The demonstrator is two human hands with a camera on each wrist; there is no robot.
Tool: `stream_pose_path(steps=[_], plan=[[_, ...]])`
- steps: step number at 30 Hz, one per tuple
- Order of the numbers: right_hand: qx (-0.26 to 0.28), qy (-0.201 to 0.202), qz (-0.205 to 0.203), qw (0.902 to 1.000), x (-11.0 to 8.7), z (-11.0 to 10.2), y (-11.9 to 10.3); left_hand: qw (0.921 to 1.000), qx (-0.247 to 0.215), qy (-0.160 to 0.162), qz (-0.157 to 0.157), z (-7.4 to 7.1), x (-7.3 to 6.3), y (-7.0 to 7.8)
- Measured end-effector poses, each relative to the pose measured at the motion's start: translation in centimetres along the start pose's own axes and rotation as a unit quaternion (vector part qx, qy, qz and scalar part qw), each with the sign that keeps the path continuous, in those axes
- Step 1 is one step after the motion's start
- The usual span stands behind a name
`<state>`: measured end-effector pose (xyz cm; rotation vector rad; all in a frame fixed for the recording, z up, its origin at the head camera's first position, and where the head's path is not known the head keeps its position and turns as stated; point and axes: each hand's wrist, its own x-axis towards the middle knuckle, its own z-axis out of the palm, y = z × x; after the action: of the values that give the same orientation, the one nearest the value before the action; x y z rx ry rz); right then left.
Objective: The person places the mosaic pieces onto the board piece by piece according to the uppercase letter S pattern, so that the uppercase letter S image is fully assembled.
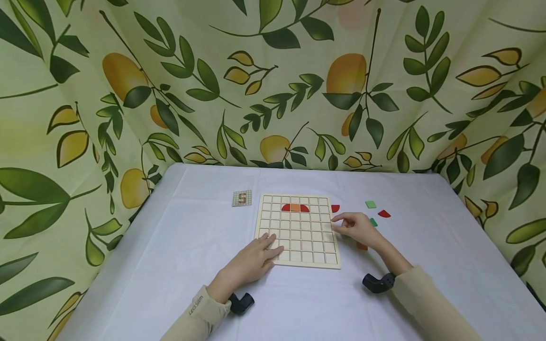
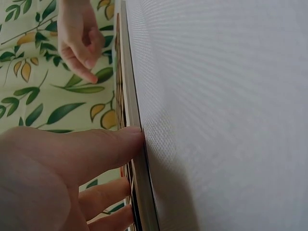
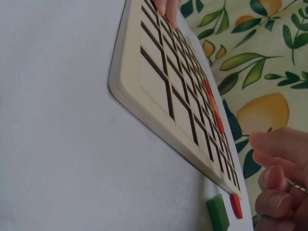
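A pale wooden grid board (image 1: 307,235) lies flat on the table. In one of its upper rows sit an orange square (image 1: 295,207) and two red rounded pieces, one on either side of it. My left hand (image 1: 254,258) rests on the board's near left corner, fingers spread; the left wrist view has its thumb (image 2: 115,142) against the board's edge. By the right edge hovers my right hand (image 1: 357,228), thumb and index finger apart, with no piece visible between them. Near it lie a red piece (image 1: 335,208) and a green block (image 3: 218,212).
A small patterned card (image 1: 241,198) lies left of the board. Farther right are a green square (image 1: 370,204), a red quarter-round piece (image 1: 384,213), another green piece (image 1: 373,222) and an orange one (image 1: 362,246). A leaf-and-fruit print curtain (image 1: 273,118) hangs behind the white-covered table (image 1: 183,213).
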<state>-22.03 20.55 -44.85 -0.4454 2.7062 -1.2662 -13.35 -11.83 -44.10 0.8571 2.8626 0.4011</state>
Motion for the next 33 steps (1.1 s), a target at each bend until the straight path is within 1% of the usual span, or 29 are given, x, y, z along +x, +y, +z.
stream_pose_path(steps=[10,19,26,33], plan=[[-0.011,-0.005,-0.004,0.9999,-0.7,-0.9,0.5,1.0,0.003,-0.003,-0.001,0.0,0.0,0.0],[-0.021,-0.019,0.015,0.9995,-1.1,-1.3,1.3,0.9992,0.013,-0.034,-0.015,-0.2,-0.1,0.2],[-0.026,-0.029,0.029,0.9988,-1.2,-1.7,1.7,0.999,0.022,-0.039,-0.003,-0.3,-0.1,0.2],[-0.046,-0.026,0.045,0.9976,-1.3,-1.8,2.2,0.9986,0.031,-0.043,0.0,-0.1,-0.1,0.1]])
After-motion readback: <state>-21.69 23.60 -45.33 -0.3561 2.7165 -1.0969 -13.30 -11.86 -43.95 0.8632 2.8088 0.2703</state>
